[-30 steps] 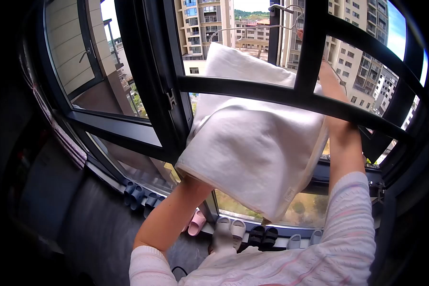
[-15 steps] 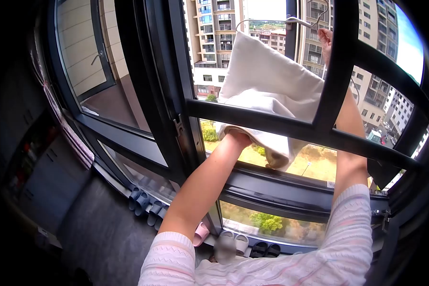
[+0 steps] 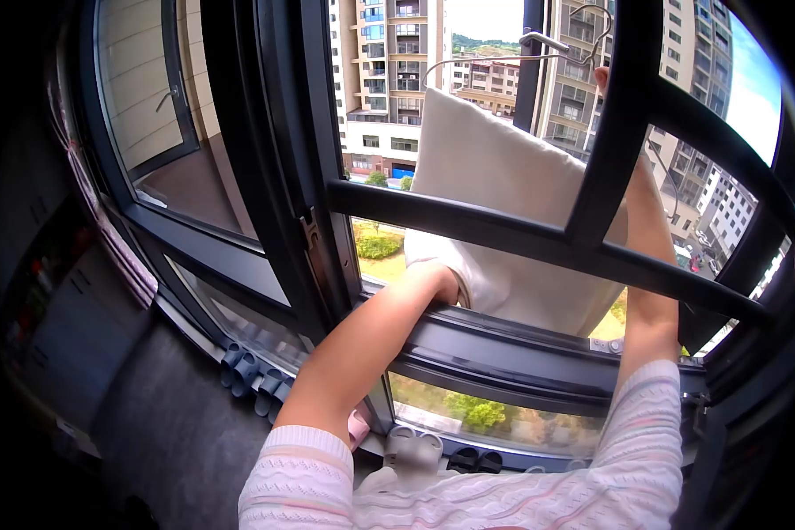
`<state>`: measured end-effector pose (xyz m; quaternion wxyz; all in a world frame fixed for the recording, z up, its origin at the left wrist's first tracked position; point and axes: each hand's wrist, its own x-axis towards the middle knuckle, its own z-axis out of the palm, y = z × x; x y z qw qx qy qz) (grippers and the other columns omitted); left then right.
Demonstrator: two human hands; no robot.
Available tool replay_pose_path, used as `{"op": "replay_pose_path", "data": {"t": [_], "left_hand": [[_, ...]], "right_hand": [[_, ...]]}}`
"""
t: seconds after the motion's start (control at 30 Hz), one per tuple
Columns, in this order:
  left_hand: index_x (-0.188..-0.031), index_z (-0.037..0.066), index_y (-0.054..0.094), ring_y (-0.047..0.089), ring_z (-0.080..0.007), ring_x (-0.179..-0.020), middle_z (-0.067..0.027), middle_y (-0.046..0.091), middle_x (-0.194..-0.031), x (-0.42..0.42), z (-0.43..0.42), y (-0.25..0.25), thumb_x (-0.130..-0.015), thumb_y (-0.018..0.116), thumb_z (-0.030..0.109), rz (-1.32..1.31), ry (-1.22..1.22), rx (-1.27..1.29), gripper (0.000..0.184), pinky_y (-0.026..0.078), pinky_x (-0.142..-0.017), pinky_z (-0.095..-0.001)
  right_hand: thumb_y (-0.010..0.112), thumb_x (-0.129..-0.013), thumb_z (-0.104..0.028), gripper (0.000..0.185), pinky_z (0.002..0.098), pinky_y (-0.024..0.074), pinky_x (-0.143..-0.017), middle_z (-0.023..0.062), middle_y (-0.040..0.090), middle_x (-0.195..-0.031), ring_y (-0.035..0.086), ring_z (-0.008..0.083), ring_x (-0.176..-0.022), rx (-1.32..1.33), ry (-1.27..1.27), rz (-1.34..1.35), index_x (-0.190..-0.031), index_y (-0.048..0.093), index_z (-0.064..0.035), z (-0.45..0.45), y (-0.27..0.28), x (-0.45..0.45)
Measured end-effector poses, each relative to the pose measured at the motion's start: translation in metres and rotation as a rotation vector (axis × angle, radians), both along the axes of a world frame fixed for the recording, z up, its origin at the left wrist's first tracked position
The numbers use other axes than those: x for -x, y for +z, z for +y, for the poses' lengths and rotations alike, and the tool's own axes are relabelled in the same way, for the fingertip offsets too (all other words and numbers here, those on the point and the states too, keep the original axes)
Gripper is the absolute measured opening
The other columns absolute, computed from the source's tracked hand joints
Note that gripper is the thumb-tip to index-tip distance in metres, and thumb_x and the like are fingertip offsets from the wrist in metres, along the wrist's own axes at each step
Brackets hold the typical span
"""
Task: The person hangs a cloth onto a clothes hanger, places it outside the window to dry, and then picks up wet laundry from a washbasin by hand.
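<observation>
A white cloth, flat and square-cornered like a pillowcase, hangs from a wire clothes hanger outside the window. My left hand reaches over the sill into the cloth's lower left part, where a fold wraps the wrist; its fingers are hidden. Up at the hanger's right side, just under the hook, is my right hand. Only a bit of it shows past the dark window frame, closed at the hanger. My right forearm passes outside, behind the frame's crossbar.
Dark window bars cross in front of both arms, above the sill. A window latch is at the left. Several slippers line the floor below. Tall buildings stand outside. A curtain hangs at far left.
The cloth has spread flatter and hangs lower, its bunched lower part now dropped open. My left hand has moved slightly down. My right hand has slipped further behind the window frame.
</observation>
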<state>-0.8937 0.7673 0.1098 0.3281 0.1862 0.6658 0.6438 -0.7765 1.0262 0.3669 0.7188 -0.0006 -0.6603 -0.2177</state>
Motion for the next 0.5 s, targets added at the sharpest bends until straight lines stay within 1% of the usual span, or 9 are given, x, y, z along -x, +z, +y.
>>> {"op": "replay_pose_path", "data": {"t": [0.07,0.13,0.27,0.3,0.33,0.37,0.4,0.47,0.5], "left_hand": [[-0.108,0.005,0.058,0.060,-0.0249,-0.090,-0.0124,0.061,-0.104,0.009,-0.007,0.019,-0.085,0.053,0.033,0.332,-0.104,0.363,0.037,0.049,-0.080,-0.0382],[-0.106,0.005,0.059,0.061,-0.0252,-0.089,-0.0128,0.062,-0.102,0.017,-0.018,0.041,-0.084,0.054,0.033,0.596,-0.287,0.769,0.036,0.049,-0.079,-0.0380],[-0.103,0.003,0.061,0.061,-0.0257,-0.087,-0.0137,0.063,-0.100,0.010,-0.044,0.076,-0.083,0.055,0.032,0.762,-0.740,1.359,0.036,0.049,-0.078,-0.0377],[-0.103,0.003,0.062,0.061,-0.0258,-0.087,-0.0139,0.063,-0.099,0.009,-0.046,0.079,-0.083,0.056,0.032,0.819,-0.761,1.398,0.036,0.049,-0.078,-0.0376],[-0.093,0.002,0.065,0.062,-0.0270,-0.082,-0.0155,0.064,-0.092,0.005,-0.049,0.080,-0.079,0.059,0.029,0.983,-0.684,1.294,0.031,0.049,-0.075,-0.0361],[-0.083,0.000,0.068,0.063,-0.0282,-0.078,-0.0170,0.065,-0.084,-0.008,-0.055,0.090,-0.075,0.062,0.026,1.147,-0.602,1.191,0.028,0.050,-0.072,-0.0346],[-0.082,-0.002,0.067,0.062,-0.0291,-0.076,-0.0182,0.064,-0.081,-0.025,-0.060,0.102,-0.074,0.060,0.025,1.283,-0.583,1.095,0.030,0.050,-0.069,-0.0351],[-0.083,-0.002,0.066,0.062,-0.0297,-0.075,-0.0166,0.064,-0.079,-0.058,-0.075,0.124,-0.074,0.057,0.027,1.243,-0.664,0.924,0.032,0.049,-0.069,-0.0348],[-0.098,0.000,0.065,0.062,-0.0291,-0.084,-0.0160,0.065,-0.089,-0.084,-0.086,0.145,-0.078,0.055,0.031,1.216,-0.753,0.894,0.038,0.047,-0.079,-0.0339]], "right_hand": [[0.066,-0.078,-0.029,0.022,0.0381,0.0466,-0.071,0.0107,0.062,-0.080,0.060,0.0303,-0.077,-0.096,-0.131,0.067,-0.083,0.065,-0.0084,0.011,-0.006,-0.011],[0.069,-0.076,-0.029,0.021,0.0400,0.0463,-0.070,0.0105,0.062,-0.078,0.059,0.0306,-0.076,-0.038,-0.065,0.143,-0.081,0.065,-0.0090,0.010,-0.014,-0.015],[0.069,-0.076,-0.032,0.022,0.0365,0.0467,-0.055,0.0073,0.060,-0.063,0.060,0.0252,-0.060,0.203,-0.021,0.058,-0.072,0.064,-0.0104,0.024,-0.022,-0.022],[0.069,-0.077,-0.032,0.023,0.0355,0.0464,-0.052,0.0066,0.060,-0.061,0.060,0.0242,-0.058,0.241,-0.051,0.020,-0.070,0.064,-0.0107,0.026,-0.024,-0.025],[0.068,-0.078,-0.032,0.020,0.0313,0.0470,-0.051,0.0052,0.064,-0.064,0.061,0.0216,-0.055,0.395,0.013,-0.062,-0.072,0.067,-0.0128,0.009,-0.024,-0.030],[0.067,-0.078,-0.032,0.019,0.0304,0.0474,-0.051,0.0049,0.065,-0.066,0.061,0.0210,-0.056,0.349,0.090,-0.073,-0.073,0.067,-0.0133,-0.002,-0.029,-0.030],[0.067,-0.079,-0.031,0.018,0.0295,0.0477,-0.052,0.0046,0.065,-0.069,0.062,0.0203,-0.058,0.302,0.170,-0.083,-0.075,0.068,-0.0138,-0.013,-0.033,-0.029],[0.064,-0.081,-0.030,0.015,0.0273,0.0492,-0.055,0.0037,0.067,-0.077,0.063,0.0187,-0.061,0.294,0.257,-0.160,-0.083,0.069,-0.0160,-0.033,-0.042,-0.029],[0.063,-0.081,-0.029,0.015,0.0278,0.0491,-0.054,0.0033,0.067,-0.076,0.063,0.0193,-0.061,0.235,0.135,-0.181,-0.086,0.068,-0.0165,-0.042,-0.042,-0.031]]}}
